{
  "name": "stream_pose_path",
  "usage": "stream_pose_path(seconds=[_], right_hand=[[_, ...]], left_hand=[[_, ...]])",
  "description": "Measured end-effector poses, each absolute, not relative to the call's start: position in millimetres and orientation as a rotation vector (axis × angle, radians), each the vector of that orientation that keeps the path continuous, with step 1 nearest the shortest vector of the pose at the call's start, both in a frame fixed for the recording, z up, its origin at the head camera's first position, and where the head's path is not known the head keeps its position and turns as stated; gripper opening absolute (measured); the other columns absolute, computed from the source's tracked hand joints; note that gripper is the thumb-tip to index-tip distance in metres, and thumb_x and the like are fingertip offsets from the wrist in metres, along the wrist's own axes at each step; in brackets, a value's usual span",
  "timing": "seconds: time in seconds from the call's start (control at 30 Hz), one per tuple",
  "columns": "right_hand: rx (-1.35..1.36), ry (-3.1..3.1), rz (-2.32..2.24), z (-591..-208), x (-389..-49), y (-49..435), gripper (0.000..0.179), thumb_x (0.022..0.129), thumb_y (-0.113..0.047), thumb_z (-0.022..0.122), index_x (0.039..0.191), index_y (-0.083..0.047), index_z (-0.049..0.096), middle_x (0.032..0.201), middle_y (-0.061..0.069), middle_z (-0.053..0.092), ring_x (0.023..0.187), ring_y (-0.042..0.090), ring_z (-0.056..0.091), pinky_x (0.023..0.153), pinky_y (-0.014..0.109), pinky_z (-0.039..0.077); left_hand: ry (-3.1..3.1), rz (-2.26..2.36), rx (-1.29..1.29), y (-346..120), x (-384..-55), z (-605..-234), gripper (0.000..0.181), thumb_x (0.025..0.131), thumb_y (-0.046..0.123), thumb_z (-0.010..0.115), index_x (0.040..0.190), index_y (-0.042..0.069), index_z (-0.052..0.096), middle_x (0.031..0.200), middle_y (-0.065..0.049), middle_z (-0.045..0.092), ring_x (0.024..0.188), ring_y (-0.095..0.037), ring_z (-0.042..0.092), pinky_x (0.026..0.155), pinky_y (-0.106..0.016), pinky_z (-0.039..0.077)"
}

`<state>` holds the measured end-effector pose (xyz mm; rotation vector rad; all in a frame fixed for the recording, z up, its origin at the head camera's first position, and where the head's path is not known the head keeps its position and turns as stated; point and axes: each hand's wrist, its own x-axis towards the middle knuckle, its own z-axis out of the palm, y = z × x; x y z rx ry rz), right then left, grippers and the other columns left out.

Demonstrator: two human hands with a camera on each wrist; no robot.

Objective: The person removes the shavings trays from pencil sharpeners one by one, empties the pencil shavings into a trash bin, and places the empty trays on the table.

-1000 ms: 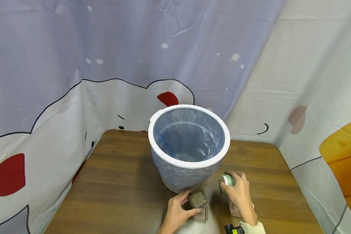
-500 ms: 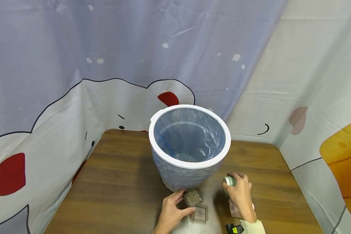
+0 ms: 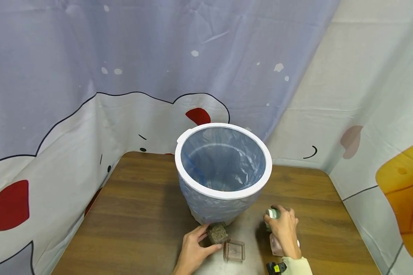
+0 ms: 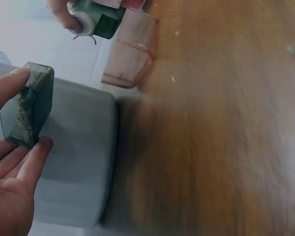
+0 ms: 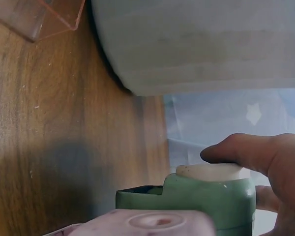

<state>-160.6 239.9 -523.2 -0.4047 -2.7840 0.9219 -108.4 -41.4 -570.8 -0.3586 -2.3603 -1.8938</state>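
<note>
My left hand (image 3: 192, 248) holds a small clear square container (image 3: 217, 233) of greenish-brown granules, tilted, between thumb and fingers; the grains show through its side (image 4: 29, 110). It is at the near foot of the lined bin. Just right of it a clear, pinkish square box (image 3: 234, 251) sits on the table. My right hand (image 3: 285, 229) grips a green plastic piece with a white round top (image 3: 273, 214), its fingers around the white part (image 5: 214, 171). A pink piece (image 3: 276, 245) stands just below that hand, partly hidden by the wrist.
A white-rimmed bin (image 3: 223, 194) with a translucent bluish liner stands mid-table, behind both hands. The wooden table (image 3: 141, 214) extends to either side, with a few small crumbs on it. Printed curtains (image 3: 151, 57) hang behind and beside it.
My left hand has moved left with the granule-filled container, baring the pinkish square box beneath. My right hand, with the green piece, has shifted slightly right and nearer.
</note>
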Motion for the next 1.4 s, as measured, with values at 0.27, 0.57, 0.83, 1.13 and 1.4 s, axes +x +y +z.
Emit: stream_pose_path(seconds=[0.27,0.57,0.83,1.13,1.4], right_hand=[[-0.406,-2.792,0.895,-530.4,-165.5,243.9,0.051,0.070,-0.020,0.071,0.115,0.000,0.059,0.107,0.032,0.051,0.093,0.043,0.041,0.078,0.048,0.026],[-0.403,-2.794,0.870,-536.0,-167.1,247.6,0.051,0.070,-0.023,0.074,0.113,0.001,0.059,0.105,0.034,0.052,0.094,0.044,0.041,0.080,0.050,0.025],[-0.398,-2.826,0.846,-537.7,-167.6,250.2,0.053,0.071,-0.027,0.074,0.114,0.001,0.059,0.109,0.033,0.051,0.096,0.045,0.041,0.081,0.050,0.028],[-0.491,-2.929,0.870,-537.6,-164.3,256.0,0.064,0.074,-0.043,0.071,0.124,-0.007,0.054,0.123,0.031,0.041,0.098,0.047,0.038,0.075,0.055,0.038],[-0.506,-2.962,0.893,-529.8,-164.0,257.6,0.085,0.078,-0.069,0.051,0.132,-0.004,0.047,0.131,0.030,0.037,0.112,0.052,0.038,0.082,0.064,0.034]], left_hand=[[-2.403,-1.907,-0.374,-56.4,-97.6,-547.5,0.067,0.067,0.014,0.081,0.122,-0.009,0.051,0.121,-0.024,0.054,0.110,-0.035,0.054,0.086,-0.033,0.049],[-2.394,-1.875,-0.376,-63.3,-89.4,-528.4,0.064,0.067,0.011,0.081,0.120,-0.011,0.053,0.118,-0.026,0.055,0.109,-0.037,0.054,0.085,-0.036,0.049],[-2.428,-1.822,-0.343,-67.7,-96.9,-562.9,0.069,0.067,0.031,0.081,0.123,0.001,0.055,0.122,-0.017,0.056,0.110,-0.030,0.055,0.085,-0.029,0.050],[-2.439,-1.777,-0.298,-73.3,-94.2,-563.0,0.066,0.067,0.032,0.081,0.121,0.003,0.057,0.120,-0.017,0.058,0.103,-0.030,0.059,0.082,-0.028,0.051],[-2.422,-1.769,-0.240,-79.8,-92.8,-562.4,0.069,0.065,0.038,0.081,0.121,0.005,0.057,0.120,-0.016,0.058,0.100,-0.029,0.061,0.081,-0.029,0.051]])
